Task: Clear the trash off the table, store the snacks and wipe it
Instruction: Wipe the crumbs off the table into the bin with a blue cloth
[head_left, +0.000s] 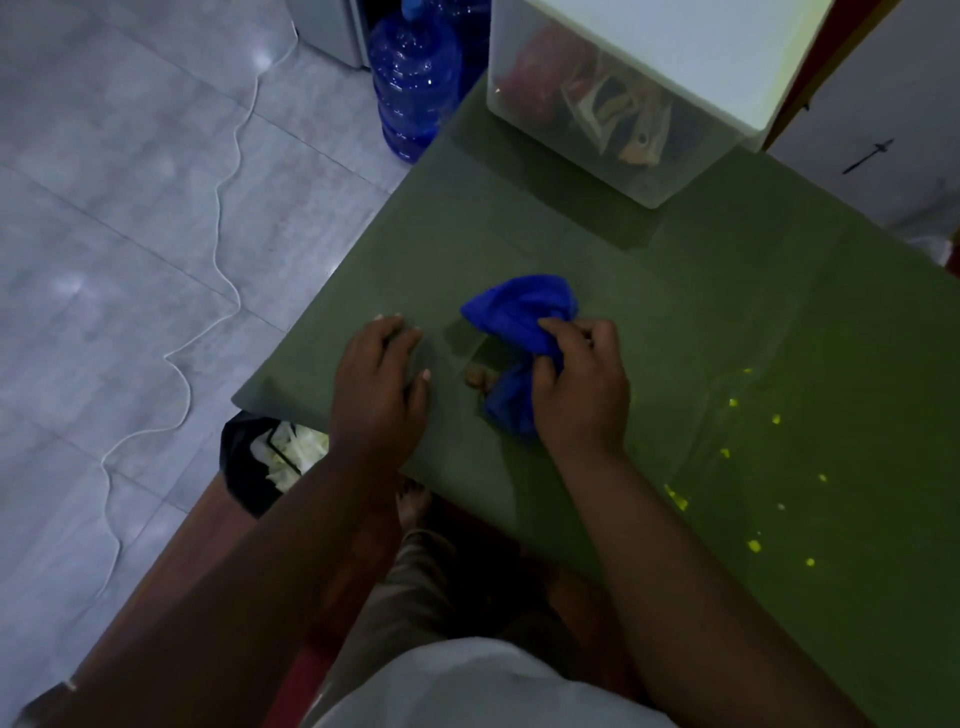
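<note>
A bunched blue cloth (519, 312) lies on the green table (623, 291) near its left edge. My right hand (582, 384) grips the cloth's near part, fingers curled round it. My left hand (379, 384) rests flat on the table beside the cloth, fingers spread. A small brown crumb (475, 376) sits between the hands, touching the cloth. Yellow crumbs (748, 467) are scattered over the table's right near part. A translucent lidded storage box (623, 104) with snack packets inside stands at the table's far end.
A black trash bin (260, 462) holding white crumpled paper stands on the floor under the table's left near corner. Blue water jugs (415, 78) stand beyond the table. A white cord (223, 208) snakes over the grey tiled floor. A white wall is at the right.
</note>
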